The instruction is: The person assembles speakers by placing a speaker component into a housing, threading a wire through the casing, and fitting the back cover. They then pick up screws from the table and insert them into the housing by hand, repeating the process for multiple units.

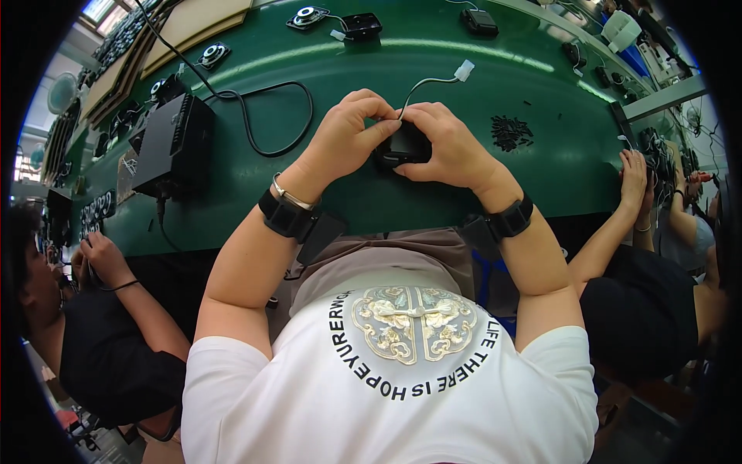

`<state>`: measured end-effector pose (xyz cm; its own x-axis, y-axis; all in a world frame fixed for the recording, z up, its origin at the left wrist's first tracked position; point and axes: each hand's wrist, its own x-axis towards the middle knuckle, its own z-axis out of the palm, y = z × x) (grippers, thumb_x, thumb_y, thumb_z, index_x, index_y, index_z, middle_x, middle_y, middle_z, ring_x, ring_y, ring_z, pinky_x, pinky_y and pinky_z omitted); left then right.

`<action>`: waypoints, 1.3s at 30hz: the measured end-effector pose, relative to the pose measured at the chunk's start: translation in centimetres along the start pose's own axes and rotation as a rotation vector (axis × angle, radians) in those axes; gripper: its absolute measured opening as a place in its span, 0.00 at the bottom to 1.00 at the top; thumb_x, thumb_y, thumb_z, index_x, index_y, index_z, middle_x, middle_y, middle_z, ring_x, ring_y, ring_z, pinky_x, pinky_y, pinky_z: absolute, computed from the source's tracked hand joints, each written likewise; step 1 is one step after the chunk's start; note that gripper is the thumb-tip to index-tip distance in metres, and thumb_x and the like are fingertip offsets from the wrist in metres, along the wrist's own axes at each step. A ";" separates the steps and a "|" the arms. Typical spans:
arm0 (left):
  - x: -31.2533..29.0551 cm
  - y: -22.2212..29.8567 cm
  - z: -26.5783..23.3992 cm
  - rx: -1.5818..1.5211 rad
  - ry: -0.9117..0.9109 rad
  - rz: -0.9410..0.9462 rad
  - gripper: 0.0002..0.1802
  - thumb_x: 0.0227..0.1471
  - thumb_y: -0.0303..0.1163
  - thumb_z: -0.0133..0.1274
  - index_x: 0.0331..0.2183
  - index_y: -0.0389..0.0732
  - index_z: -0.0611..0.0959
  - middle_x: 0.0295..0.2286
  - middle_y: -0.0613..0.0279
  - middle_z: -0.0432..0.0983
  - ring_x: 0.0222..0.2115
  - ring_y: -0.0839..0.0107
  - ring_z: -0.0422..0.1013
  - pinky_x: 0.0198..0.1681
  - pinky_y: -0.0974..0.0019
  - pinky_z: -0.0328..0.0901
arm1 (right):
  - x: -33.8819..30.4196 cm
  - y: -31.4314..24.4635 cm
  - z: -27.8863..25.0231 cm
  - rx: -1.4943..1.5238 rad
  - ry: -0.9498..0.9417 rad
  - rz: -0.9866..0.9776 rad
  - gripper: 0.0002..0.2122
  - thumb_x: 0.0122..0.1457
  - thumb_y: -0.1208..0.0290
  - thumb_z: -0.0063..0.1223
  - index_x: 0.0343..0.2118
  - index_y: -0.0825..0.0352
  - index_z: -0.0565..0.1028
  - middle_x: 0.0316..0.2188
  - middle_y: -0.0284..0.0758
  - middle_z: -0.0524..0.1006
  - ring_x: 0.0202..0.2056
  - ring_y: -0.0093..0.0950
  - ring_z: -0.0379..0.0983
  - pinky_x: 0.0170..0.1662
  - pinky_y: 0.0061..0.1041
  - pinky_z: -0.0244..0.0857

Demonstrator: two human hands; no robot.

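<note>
A small black case (405,147) is at the upper centre of the frame, just above the near edge of the green desk (340,207), between the person's two hands. A thin cable (416,85) runs from the case's upper left corner, curving up and right to a white plug (464,70).

The left hand (352,133) comes to the case from its left; its grip is closed, thumb and forefinger pinching the cable beside the case. The right hand (452,147) has its grip around the case, thumb along the lower edge and fingers over the top, their tips near the left hand's.

Right of the hands, a loose heap of small black pieces (512,134) lies on the desk, with a couple of strays near it. Left of them, a black cord (305,97) forms a loop, and beyond it stands a bulky black box (174,145). At the top of the frame lie a round speaker (307,16), an open black case (362,26) just right of it, and another dark case (480,22) farther right. Brown boards (193,31) are at the upper left.

Both of the person's wrists carry black straps (287,216), the left also a silver bracelet (295,193). A co-worker's hand (107,257) shows at the left edge of the desk, another co-worker's hand (632,178) at the right.
</note>
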<state>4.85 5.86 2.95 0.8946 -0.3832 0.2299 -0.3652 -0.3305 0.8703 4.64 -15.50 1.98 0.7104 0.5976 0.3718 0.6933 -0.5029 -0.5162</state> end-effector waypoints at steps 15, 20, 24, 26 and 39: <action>-3.0 -1.2 1.9 0.456 -0.063 0.100 0.63 0.32 0.45 0.70 0.63 0.34 0.54 0.47 0.47 0.69 0.52 0.50 0.63 0.61 0.52 0.53 | -0.5 0.8 -1.0 0.054 -0.063 -0.039 0.34 0.36 0.67 0.71 0.51 0.71 0.72 0.48 0.43 0.73 0.50 0.41 0.68 0.54 0.35 0.64; -3.2 -1.4 2.1 0.437 -0.051 0.097 0.64 0.31 0.41 0.70 0.64 0.33 0.51 0.47 0.45 0.68 0.52 0.48 0.62 0.61 0.50 0.52 | -0.6 0.3 -1.3 0.046 -0.123 -0.061 0.34 0.36 0.68 0.71 0.51 0.71 0.72 0.49 0.44 0.73 0.50 0.42 0.68 0.54 0.35 0.64; -3.2 -1.4 1.9 0.436 -0.073 0.110 0.65 0.31 0.41 0.69 0.64 0.32 0.50 0.46 0.46 0.68 0.52 0.48 0.62 0.61 0.50 0.52 | -0.4 0.3 -1.5 0.047 -0.136 -0.086 0.35 0.36 0.68 0.71 0.52 0.70 0.72 0.49 0.44 0.73 0.49 0.42 0.69 0.54 0.36 0.64; -3.2 -1.6 1.9 0.429 -0.067 0.117 0.65 0.30 0.39 0.69 0.64 0.33 0.50 0.46 0.47 0.68 0.51 0.49 0.63 0.60 0.51 0.53 | 0.0 0.2 -1.5 0.044 -0.151 -0.104 0.35 0.36 0.68 0.72 0.52 0.70 0.72 0.48 0.44 0.74 0.49 0.42 0.69 0.53 0.36 0.65; -3.2 -1.3 1.9 0.423 -0.046 0.116 0.60 0.31 0.37 0.67 0.63 0.35 0.54 0.45 0.47 0.68 0.51 0.48 0.62 0.61 0.50 0.52 | 0.6 0.0 -2.1 0.036 -0.219 -0.084 0.35 0.35 0.70 0.72 0.52 0.69 0.73 0.49 0.42 0.74 0.50 0.41 0.69 0.53 0.36 0.65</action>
<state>1.94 5.87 0.21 0.8324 -0.4733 0.2881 -0.5447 -0.6034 0.5824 5.37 -16.43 3.79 0.6043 0.7597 0.2401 0.7410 -0.4253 -0.5196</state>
